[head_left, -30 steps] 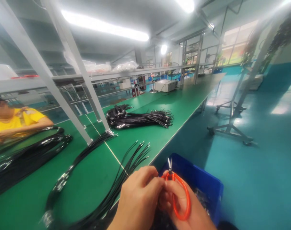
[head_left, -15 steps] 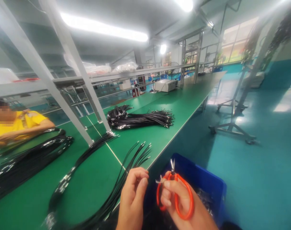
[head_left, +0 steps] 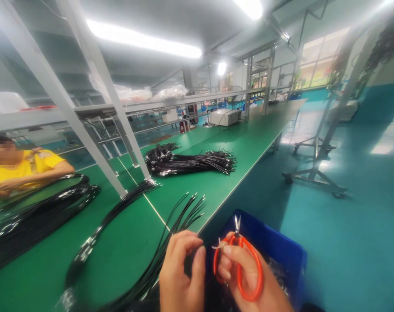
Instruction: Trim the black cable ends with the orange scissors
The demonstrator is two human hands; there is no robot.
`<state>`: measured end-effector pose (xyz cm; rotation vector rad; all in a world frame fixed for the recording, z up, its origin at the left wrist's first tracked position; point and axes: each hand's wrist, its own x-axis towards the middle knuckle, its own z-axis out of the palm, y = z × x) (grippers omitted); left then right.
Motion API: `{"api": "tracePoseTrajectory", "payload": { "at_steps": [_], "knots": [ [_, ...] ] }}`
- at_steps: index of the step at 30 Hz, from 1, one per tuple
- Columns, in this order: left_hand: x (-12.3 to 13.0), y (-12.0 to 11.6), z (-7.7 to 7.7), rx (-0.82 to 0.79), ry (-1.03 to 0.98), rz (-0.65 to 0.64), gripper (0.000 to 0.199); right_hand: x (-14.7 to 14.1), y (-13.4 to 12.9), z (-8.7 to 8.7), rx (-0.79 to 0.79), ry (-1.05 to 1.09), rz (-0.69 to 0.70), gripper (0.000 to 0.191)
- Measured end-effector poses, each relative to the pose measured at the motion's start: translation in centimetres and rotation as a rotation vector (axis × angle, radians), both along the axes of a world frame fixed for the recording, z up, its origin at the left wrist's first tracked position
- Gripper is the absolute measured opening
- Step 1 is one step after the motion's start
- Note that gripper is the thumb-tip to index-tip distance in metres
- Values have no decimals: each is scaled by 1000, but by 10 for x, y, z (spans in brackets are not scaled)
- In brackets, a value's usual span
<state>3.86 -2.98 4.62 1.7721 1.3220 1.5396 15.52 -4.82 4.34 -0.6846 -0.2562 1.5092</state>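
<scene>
My right hand (head_left: 240, 264) is closed around orange-handled scissors (head_left: 251, 277), whose short blades point up and stand slightly apart. A small pale piece (head_left: 217, 246) is pinched between its thumb and finger. Just left of it, my left hand (head_left: 184, 264) has thumb and fingers curved apart, with nothing between them. Beside and behind the left hand, loose black cables (head_left: 161, 255) with metal tips fan out on the green table (head_left: 119, 251). A bundled part of black cables (head_left: 86, 249) curves along the table to the left.
A blue bin (head_left: 281, 242) with small pieces inside stands below my right hand. More black cable bundles (head_left: 197, 164) lie farther up the table. At the left, a person in yellow (head_left: 28, 167) sits behind looped cables (head_left: 44, 216). White posts rise from the table; a wheeled frame (head_left: 315, 173) stands right.
My left hand has opened wider, its thumb and fingers farther apart. My right hand and the scissors have shifted very slightly to the right.
</scene>
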Motion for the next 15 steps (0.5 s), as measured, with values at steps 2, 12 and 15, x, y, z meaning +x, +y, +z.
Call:
{"api": "tracePoseTrajectory", "payload": {
  "at_steps": [2,12,15],
  "knots": [
    [2,-5,0,-70,36,-74,6,-1,1,1,22,34,0,10],
    [6,4,-15,-585,-402,-438,39,2,6,1,23,-190,-54,22],
    [8,4,-13,-623,-449,-449,45,2,9,2,-1,-267,-118,38]
  ]
}}
